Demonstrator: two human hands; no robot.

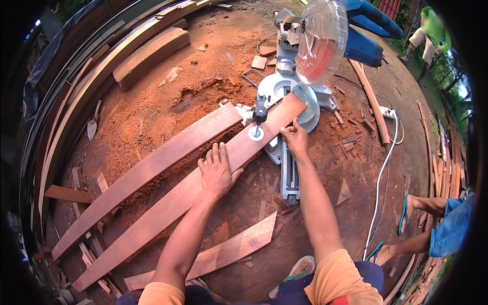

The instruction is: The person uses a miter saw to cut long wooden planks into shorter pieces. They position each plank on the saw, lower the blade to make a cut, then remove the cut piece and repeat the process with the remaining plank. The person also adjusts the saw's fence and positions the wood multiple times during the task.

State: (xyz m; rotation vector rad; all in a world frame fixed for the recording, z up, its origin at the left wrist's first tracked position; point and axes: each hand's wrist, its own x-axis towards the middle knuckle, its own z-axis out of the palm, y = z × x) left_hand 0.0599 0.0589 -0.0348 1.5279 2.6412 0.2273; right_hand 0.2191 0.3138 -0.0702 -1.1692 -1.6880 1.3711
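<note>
A long reddish-brown wooden plank [152,218] runs up from the lower left onto the base of a mitre saw [305,109]. My left hand [216,173] lies across its middle, fingers over the far edge and thumb at the near edge. My right hand [296,140] grips the plank's near edge close to its far end, thumb and fingers closed on it. A black clamp [260,109] stands over the plank, its round white pad [255,133] on or just above the wood. The saw's clear blade guard [320,43] is raised above the plank's end.
A second plank [152,170] lies alongside, and a shorter board [229,254] rests near my feet. Offcuts and sawdust cover the ground. A trowel [93,122] lies left. A white cable [384,178] runs down the right, by a person's sandalled feet [401,223]. Another person [429,38] stands farther off.
</note>
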